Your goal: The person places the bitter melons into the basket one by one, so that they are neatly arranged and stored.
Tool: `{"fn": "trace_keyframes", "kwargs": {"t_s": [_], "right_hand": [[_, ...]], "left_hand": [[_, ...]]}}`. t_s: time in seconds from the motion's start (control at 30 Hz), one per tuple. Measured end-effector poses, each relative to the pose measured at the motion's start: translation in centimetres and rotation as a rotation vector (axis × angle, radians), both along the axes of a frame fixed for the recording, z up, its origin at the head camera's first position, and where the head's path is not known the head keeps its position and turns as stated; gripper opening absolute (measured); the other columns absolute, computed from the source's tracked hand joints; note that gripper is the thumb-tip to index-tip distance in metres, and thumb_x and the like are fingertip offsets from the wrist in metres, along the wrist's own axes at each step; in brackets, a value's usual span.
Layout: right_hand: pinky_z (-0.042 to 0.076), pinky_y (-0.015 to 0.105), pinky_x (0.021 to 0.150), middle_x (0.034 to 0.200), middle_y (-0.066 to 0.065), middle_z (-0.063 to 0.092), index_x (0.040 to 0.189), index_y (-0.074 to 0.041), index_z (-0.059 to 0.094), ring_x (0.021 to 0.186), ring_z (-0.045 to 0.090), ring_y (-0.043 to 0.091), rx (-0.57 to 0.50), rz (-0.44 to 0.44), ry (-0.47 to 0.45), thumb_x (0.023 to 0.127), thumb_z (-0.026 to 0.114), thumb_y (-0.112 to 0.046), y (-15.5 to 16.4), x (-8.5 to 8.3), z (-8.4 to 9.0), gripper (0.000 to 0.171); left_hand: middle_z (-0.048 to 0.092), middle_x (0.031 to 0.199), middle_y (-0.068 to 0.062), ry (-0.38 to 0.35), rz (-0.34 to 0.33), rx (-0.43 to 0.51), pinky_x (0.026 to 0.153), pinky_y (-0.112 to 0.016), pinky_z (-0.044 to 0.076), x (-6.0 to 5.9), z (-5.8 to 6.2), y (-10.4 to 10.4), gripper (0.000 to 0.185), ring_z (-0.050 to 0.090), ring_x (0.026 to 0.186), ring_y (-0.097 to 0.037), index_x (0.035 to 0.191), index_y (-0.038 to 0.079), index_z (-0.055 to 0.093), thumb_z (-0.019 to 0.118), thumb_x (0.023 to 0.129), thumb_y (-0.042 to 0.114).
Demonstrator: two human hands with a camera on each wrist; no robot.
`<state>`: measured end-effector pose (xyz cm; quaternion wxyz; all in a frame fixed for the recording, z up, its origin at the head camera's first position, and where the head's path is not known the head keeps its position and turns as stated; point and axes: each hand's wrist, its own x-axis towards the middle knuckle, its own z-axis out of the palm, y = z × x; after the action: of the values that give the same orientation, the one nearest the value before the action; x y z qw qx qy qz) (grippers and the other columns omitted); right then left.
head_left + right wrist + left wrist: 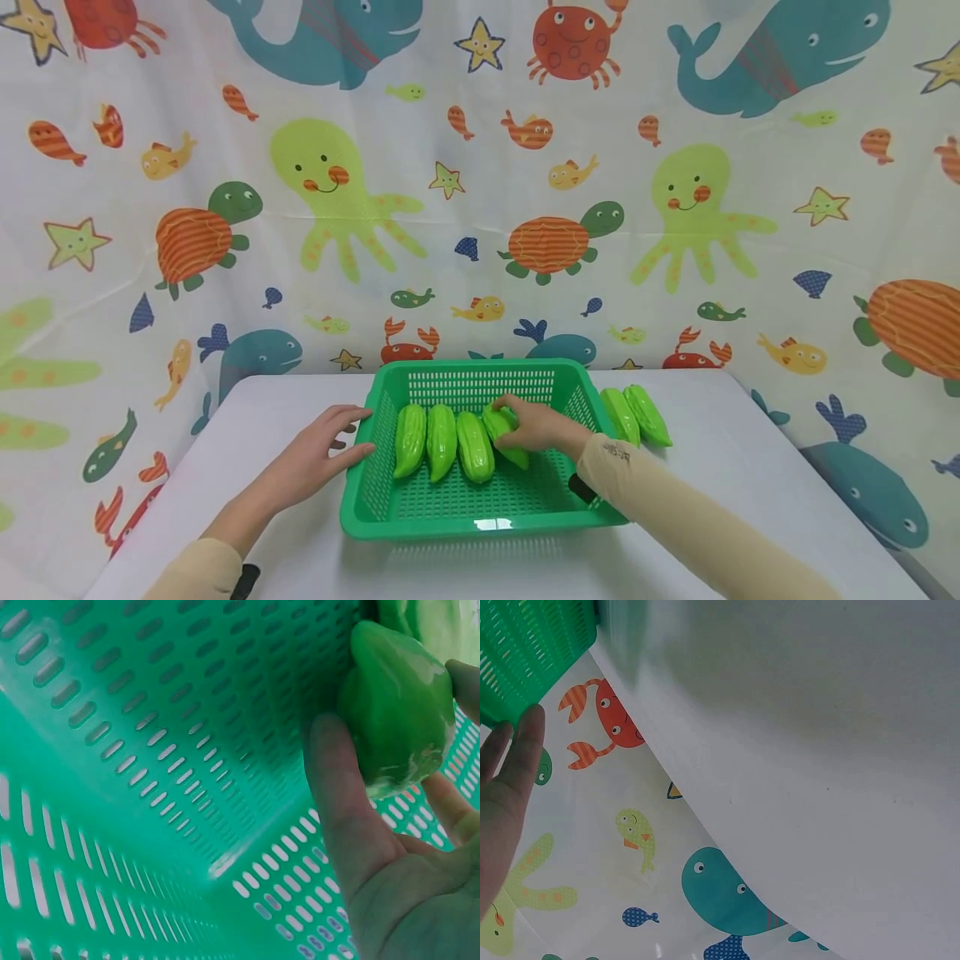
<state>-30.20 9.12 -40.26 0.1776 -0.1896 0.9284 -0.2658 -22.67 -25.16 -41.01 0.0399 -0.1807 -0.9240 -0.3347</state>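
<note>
My right hand [538, 427] pinches the rightmost green vegetable [494, 423] inside the basket [420, 528], beside three others [442, 442]; an even grip should suit its glossy skin, while my left hand [318, 444], fingers loosely spread, could steady the left rim [352, 493]

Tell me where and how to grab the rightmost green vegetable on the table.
Probably across the middle of the rightmost green vegetable, coming from above and its right: it's long, lying flat, its left side is close to another green vegetable, and nothing stands against its right side.
</note>
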Motion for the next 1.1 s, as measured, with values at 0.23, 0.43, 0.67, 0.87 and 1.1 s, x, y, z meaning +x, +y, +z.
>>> {"fn": "trace_keyframes", "kwargs": {"t_s": [0.23,0.43,0.67,0.87,1.1], "right_hand": [[0.05,0.036,0.07,0.098,0.006,0.059,0.141,-0.015,0.042,0.083,0.056,0.019,0.081,0.029,0.031,0.086,0.075,-0.026,-0.2,0.2,0.1,0.065],[0.053,0.044,0.083,0.117,0.012,0.062,0.145,-0.016,0.04,0.101,0.061,0.025,0.05,0.026,0.013,0.087,0.074,-0.031,0.9,0.2,0.4,0.069],[0.052,0.049,0.092,0.133,0.019,0.056,0.15,-0.016,0.034,0.111,0.062,0.031,-0.034,-0.019,0.001,0.089,0.071,-0.034,3.0,0.3,2.3,0.073],[0.057,0.041,0.08,0.133,0.021,0.055,0.15,-0.013,0.034,0.093,0.067,0.024,-0.133,-0.061,0.007,0.09,0.07,-0.031,4.4,0.6,4.5,0.073],[0.054,0.046,0.089,0.14,0.021,0.049,0.151,-0.013,0.029,0.104,0.065,0.026,-0.163,-0.059,0.025,0.093,0.066,-0.038,6.2,0.9,7.3,0.074]], "left_hand": [[0.049,0.135,-0.019,-0.008,-0.003,0.002,0.086,-0.042,0.057,0.2,0.0,0.1,0.059,0.057,0.113,-0.037,0.137,0.001,0.05,0.064,0.094,0.038],[0.049,0.135,-0.019,-0.008,-0.006,0.004,0.085,-0.041,0.058,0.1,-0.1,0.1,0.06,0.057,0.113,-0.037,0.137,0.001,0.05,0.065,0.094,0.04],[0.049,0.135,-0.019,0.006,-0.002,-0.005,0.084,-0.04,0.058,0.1,-0.1,0.1,0.059,0.057,0.113,-0.036,0.137,0.002,0.05,0.064,0.094,0.039],[0.049,0.136,-0.019,-0.002,-0.009,-0.005,0.085,-0.039,0.058,0.0,-0.1,0.1,0.059,0.057,0.114,-0.038,0.137,0.001,0.05,0.064,0.094,0.04],[0.049,0.135,-0.019,0.004,-0.004,-0.007,0.084,-0.039,0.058,0.1,0.0,0.1,0.058,0.057,0.113,-0.037,0.137,0.001,0.05,0.064,0.094,0.039]]}}
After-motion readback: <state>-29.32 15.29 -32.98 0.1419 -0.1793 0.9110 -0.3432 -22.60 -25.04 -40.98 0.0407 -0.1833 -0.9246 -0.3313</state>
